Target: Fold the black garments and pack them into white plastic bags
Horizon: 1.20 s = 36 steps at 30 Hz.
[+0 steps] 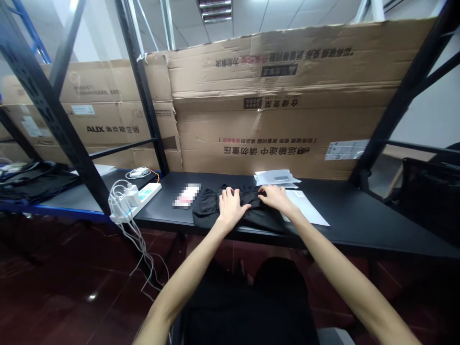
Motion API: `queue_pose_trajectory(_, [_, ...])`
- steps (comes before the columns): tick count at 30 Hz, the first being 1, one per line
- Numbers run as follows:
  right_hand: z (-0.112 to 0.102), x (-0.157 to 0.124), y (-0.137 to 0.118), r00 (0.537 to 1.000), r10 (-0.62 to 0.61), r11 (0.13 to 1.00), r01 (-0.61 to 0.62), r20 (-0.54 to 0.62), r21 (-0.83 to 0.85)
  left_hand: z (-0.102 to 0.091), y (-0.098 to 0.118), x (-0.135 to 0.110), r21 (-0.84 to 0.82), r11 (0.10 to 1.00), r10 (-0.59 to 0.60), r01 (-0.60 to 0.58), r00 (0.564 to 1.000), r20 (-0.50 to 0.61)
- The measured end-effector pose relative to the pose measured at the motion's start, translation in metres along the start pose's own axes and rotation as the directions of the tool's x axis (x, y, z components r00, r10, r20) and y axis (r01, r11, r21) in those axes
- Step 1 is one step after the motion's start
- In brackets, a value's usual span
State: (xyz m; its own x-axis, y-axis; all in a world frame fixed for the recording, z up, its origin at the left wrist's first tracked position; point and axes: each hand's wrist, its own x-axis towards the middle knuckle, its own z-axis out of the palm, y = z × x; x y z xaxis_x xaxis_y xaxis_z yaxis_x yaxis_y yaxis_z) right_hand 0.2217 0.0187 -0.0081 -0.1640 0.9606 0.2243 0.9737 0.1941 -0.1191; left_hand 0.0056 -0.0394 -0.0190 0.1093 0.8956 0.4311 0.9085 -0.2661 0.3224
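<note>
A crumpled black cloth (pixel 209 212), perhaps a garment, lies bunched at the front of the dark table. My left hand (pixel 230 207) rests on top of it with the fingers stretched forward and the thumb spread to the right. At the cloth's right part, my right hand (pixel 276 197) has its fingers bent and closed on a fold of the fabric; the fingertips are partly hidden. Black on black makes the cloth's outline hard to follow.
White sheets (pixel 309 207) and thin translucent packets (pixel 276 178) lie right of the cloth. A blurred-out pinkish item (pixel 187 195) is to the left. Beyond it, a power strip (pixel 147 194) trails white cables (pixel 142 247) over the edge. Cardboard (pixel 280 120) walls the back between metal posts.
</note>
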Motion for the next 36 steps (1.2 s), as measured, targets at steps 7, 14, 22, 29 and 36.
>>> queue_pose_trajectory(7, [0.001, -0.002, 0.000, 1.000, -0.012, 1.000, 0.012, -0.002, 0.025, -0.010, -0.020, 0.008, -0.153, 0.988, -0.005, 0.005, 1.000, -0.001])
queue_pose_trajectory(14, [0.001, -0.004, 0.002, 1.000, 0.000, 0.998, 0.001, -0.021, 0.057, -0.043, -0.073, 0.023, -0.347, 0.938, -0.088, 0.010, 0.973, -0.212])
queue_pose_trajectory(22, [-0.012, 0.006, 0.013, 0.997, 0.022, 0.997, -0.017, -0.073, 0.072, -0.073, -0.135, 0.023, -0.307, 0.942, -0.207, 0.136, 0.955, -0.213])
queue_pose_trajectory(29, [-0.016, 0.005, 0.027, 0.996, 0.043, 0.997, -0.038, -0.082, 0.067, -0.054, -0.147, 0.012, -0.205, 0.967, -0.179, 0.151, 0.975, -0.131])
queue_pose_trajectory(36, [-0.012, 0.001, 0.031, 0.998, 0.035, 0.997, -0.031, -0.057, 0.077, -0.047, -0.140, 0.028, -0.074, 0.994, -0.087, 0.087, 0.996, -0.005])
